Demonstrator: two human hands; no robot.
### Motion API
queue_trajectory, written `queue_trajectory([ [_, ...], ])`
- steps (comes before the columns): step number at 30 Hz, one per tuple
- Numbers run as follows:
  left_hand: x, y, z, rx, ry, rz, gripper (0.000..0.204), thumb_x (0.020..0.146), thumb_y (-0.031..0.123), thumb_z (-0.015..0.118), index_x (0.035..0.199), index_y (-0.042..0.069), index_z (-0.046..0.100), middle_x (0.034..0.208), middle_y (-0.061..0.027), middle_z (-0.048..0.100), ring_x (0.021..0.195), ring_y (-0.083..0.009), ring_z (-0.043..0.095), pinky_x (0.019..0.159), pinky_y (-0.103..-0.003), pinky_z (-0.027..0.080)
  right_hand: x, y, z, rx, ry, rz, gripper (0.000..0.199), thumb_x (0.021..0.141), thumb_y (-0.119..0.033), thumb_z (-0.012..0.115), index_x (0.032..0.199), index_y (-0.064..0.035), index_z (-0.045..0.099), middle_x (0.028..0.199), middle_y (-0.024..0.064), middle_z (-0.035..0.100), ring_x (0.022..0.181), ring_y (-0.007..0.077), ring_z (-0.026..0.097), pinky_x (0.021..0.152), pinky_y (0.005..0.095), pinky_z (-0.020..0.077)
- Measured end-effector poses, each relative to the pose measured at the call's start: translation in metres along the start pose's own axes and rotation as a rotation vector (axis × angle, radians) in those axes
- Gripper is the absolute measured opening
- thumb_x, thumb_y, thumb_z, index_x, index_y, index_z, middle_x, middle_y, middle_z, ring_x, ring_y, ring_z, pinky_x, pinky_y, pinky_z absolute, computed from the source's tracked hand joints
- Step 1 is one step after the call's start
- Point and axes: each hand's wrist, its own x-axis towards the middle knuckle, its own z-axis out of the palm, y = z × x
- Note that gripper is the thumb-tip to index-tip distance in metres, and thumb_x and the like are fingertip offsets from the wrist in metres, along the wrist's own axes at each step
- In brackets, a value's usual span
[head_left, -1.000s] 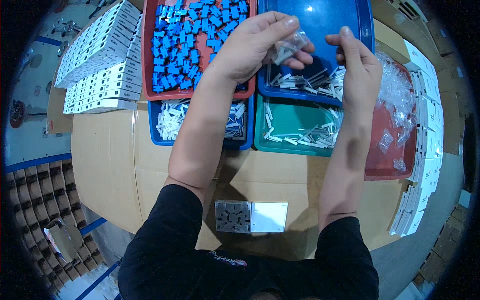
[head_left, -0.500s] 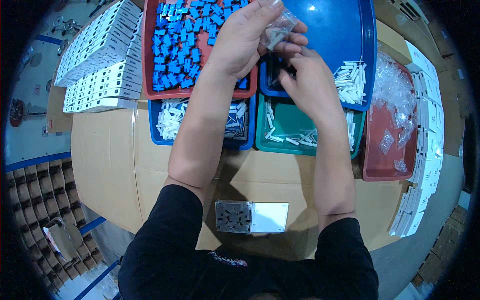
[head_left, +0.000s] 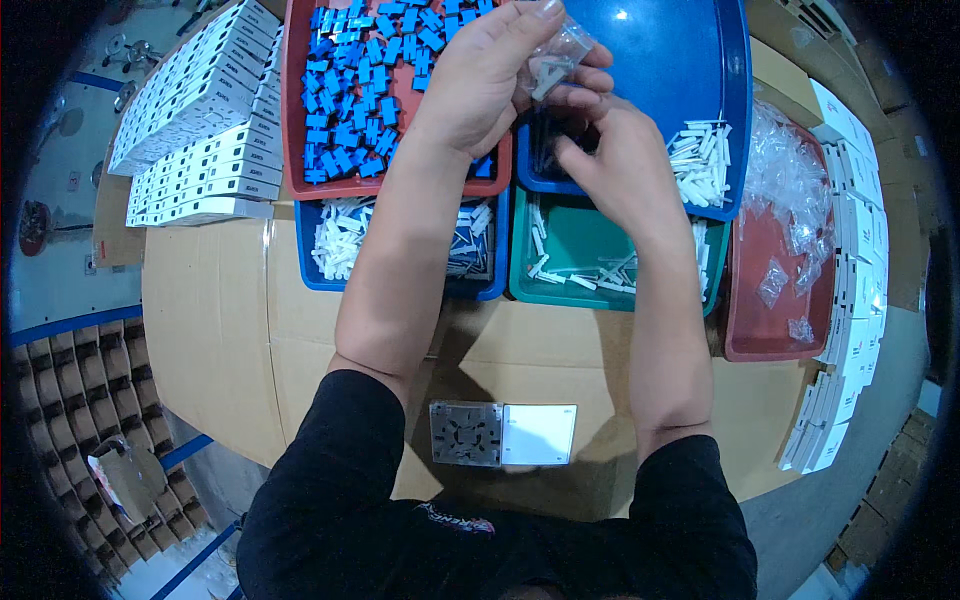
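Clear bag (head_left: 553, 66), gripped in left hand (head_left: 488, 82).
Right hand (head_left: 630, 168) placed just beside it, nearer the body; closure cannot be told.

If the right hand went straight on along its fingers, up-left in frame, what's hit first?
Likely the fingers of the left hand, then the clear plastic bag it holds. Depth is unclear: the right hand may pass beneath.

The pegs (head_left: 703, 168) are white, their tray (head_left: 670, 60) blue
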Motion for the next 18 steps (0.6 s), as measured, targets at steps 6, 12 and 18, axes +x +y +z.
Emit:
queue_trajectory([
  [6,-0.001,0.001,-0.002,-0.012,-0.013,-0.008,0.027,0.105,0.029,0.053,0.111,0.002,0.053,0.102,-0.0191,0.070,0.085,-0.0250,0.072,0.072,-0.034,0.063,0.003,0.017,-0.008,0.443,0.007,0.127,0.027,0.085,-0.016,0.075,0.107,0.0003,0.071,0.089,0.0119,0.075,0.078,0.0218,0.071,0.075,0.0307,0.0548],
  [12,-0.001,0.001,0.005,0.045,-0.032,0.008,0.026,0.104,0.027,0.055,0.111,0.002,0.054,0.102,-0.0169,0.070,0.088,-0.0236,0.071,0.074,-0.034,0.062,0.007,0.036,-0.058,0.793,0.609,0.136,0.018,0.090,-0.015,0.076,0.100,-0.0014,0.073,0.091,0.0066,0.074,0.081,0.0103,0.067,0.074,0.0227,0.0527],
  [18,0.002,-0.011,0.006,0.218,-0.122,0.012,0.035,0.104,0.031,0.055,0.115,-0.002,0.055,0.102,-0.0205,0.071,0.086,-0.0256,0.074,0.072,-0.032,0.063,0.004,0.003,-0.054,0.571,0.539,0.118,0.020,0.089,-0.012,0.077,0.103,0.0010,0.072,0.096,0.0070,0.073,0.085,0.0091,0.065,0.079,0.0211,0.0505],
])
